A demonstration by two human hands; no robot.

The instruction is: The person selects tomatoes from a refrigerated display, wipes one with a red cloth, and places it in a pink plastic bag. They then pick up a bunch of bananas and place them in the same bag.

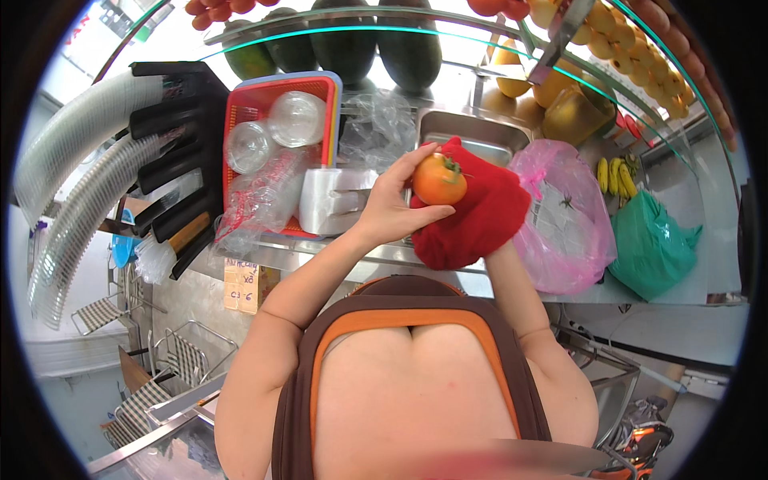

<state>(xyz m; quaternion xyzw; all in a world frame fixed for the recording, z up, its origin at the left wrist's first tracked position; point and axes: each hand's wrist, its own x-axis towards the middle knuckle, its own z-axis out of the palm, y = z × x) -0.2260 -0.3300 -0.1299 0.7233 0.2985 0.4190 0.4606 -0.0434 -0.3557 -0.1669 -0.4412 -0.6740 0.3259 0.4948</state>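
Note:
An orange-red tomato (440, 181) with a green calyx is held in my left hand (399, 195), between thumb and fingers. Right behind it is a bunched red cloth (480, 207), which wraps my right hand; only the wrist (499, 257) shows below the cloth, and the fingers are hidden. The tomato is in front of the cloth's left part, and whether they touch is unclear. Beyond both hands is a stainless steel basin (474, 129), partly covered by the cloth. To the right lies a pink plastic bag (561, 240) with a small green stem showing on it.
A red basket (231, 111) of clear plastic cups stands left, near black racks (180, 120) with stacked lids or cups. Watermelons (410, 51) line the back beneath a glass shelf (360, 29). A green bag (651, 249) and bananas (618, 177) sit at right.

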